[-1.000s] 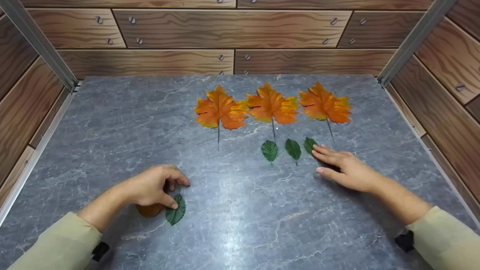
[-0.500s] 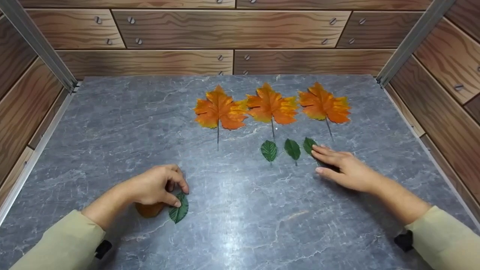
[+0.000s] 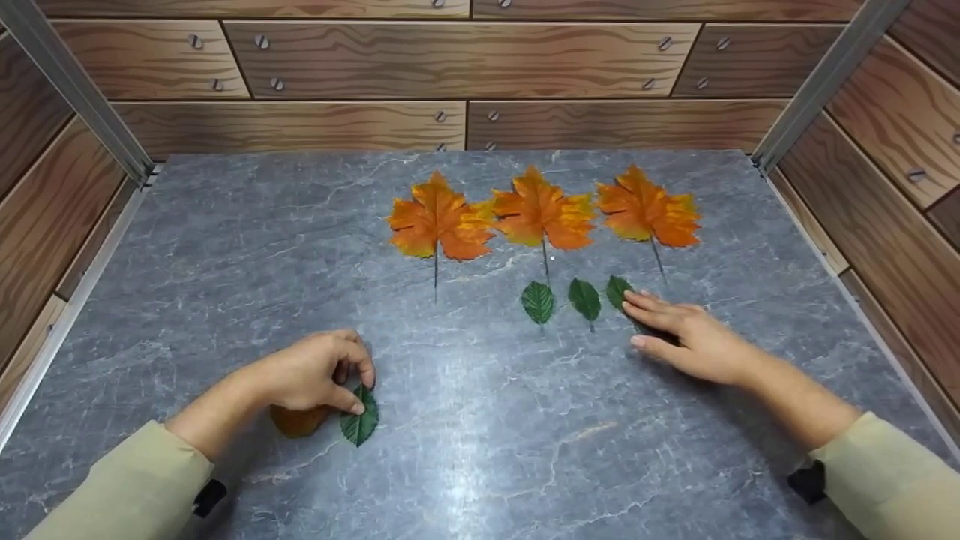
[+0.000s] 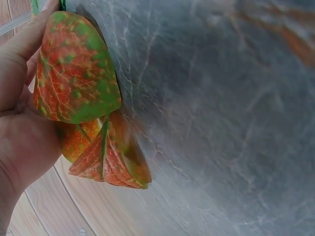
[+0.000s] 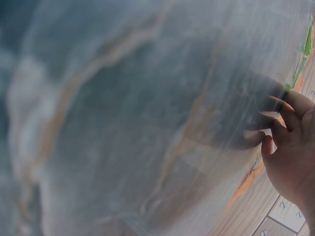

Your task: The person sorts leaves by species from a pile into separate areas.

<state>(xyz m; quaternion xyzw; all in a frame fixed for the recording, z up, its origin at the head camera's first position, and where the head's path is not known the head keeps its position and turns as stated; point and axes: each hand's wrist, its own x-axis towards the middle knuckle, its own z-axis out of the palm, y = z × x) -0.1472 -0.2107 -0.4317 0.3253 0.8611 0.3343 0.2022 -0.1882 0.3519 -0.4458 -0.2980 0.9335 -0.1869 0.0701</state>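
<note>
My left hand pinches a small green leaf between thumb and fingers, low over the table at front left. Beneath its palm, rounded red, orange and green leaves fill the left wrist view; only a brownish edge of these rounded leaves shows from the head. My right hand rests on the table with fingers stretched, their tips touching a small green leaf and partly covering it. Left of that lie two more small green leaves, a middle leaf and a left leaf.
Along the back of the grey marbled table three orange maple leaves lie in a row: left maple leaf, middle maple leaf, right maple leaf. Their stems point toward me. Wood-patterned panels enclose the back and sides.
The green leaf in my left hand has shifted slightly right and up and turned a little, its fingertips closing in on the leaf. My right hand stays in place.
</note>
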